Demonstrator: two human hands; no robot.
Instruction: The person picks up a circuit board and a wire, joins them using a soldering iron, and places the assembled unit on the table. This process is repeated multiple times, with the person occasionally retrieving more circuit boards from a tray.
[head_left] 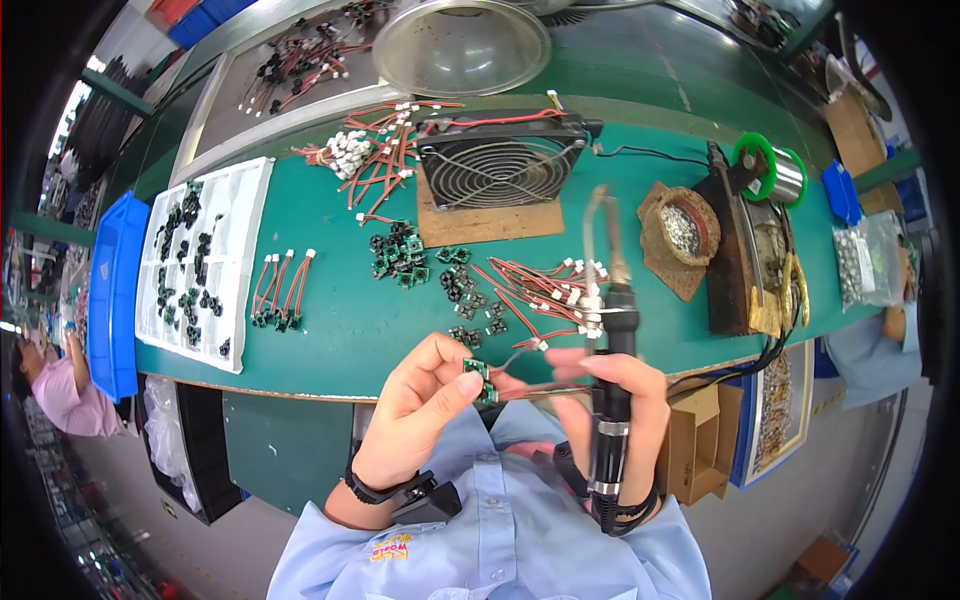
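The person's light blue shirt (pixel 490 540) fills the bottom of the view, closest to the camera. Just above it are the two bare hands, held close together over the near edge of the green work table (pixel 330 330).

The left hand (pixel 420 405) has its thumb and fingers pressed together on a tiny green circuit board (pixel 480 378). Thin red wires (pixel 530 390) run from that little board toward the right hand. A black band sits on the left wrist.

The right hand (pixel 610 400) is wrapped tight around the black handle of a soldering iron (pixel 610 330). The iron stands up, and its thin metal tip points away from the person.

On the table just past the hands lie many small black and green boards (pixel 460 280) and a bunch of red wires with white plugs (pixel 545 290). Behind them stands a square black fan with a wire grille (pixel 500 165), sitting on a brown piece of cardboard. To the right is a brown holder with a ball of shiny metal wool (pixel 683 228), and near it a green spool of silver wire (pixel 765 168). To the left sits a white tray with many small black parts (pixel 200 260), and beside it a blue plastic bin (pixel 112 290). A round metal bowl (pixel 460 45) rests at the far side.
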